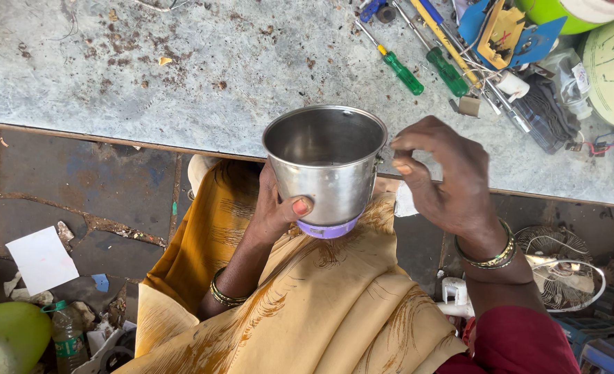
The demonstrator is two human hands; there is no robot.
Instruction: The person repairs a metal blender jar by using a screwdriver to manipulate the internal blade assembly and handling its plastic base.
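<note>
**Steel jar held over my lap, one hand at its rim**

From the head camera, looking straight down: my left hand [276, 211] was wrapped round the steel mixer jar [324, 163], thumb pressed on the front of the wall just above its purple base [329, 229], fingers hidden behind; that grip kept the jar upright with its open mouth facing me, so I could see down inside, where it looked empty and dull grey. I held it above my lap, over the folds of my yellow cloth [307, 305], just in front of the edge of the counter [147, 76] rather than resting on it; the jar touched nothing but my hands.

My right hand [449, 180] sat just beside the jar's right side, near the rim; thumb and forefinger were drawn together in a pinch, but whether they gripped some small part I could not tell, since the fingertips hid it; the other fingers curled loosely.

Farther back on the counter lay green-handled screwdrivers [404, 73], a blue holder [504, 31] and loose wires, all well apart from the jar; on the floor to my left lay a white paper [42, 260] and a plastic bottle [66, 336].
</note>
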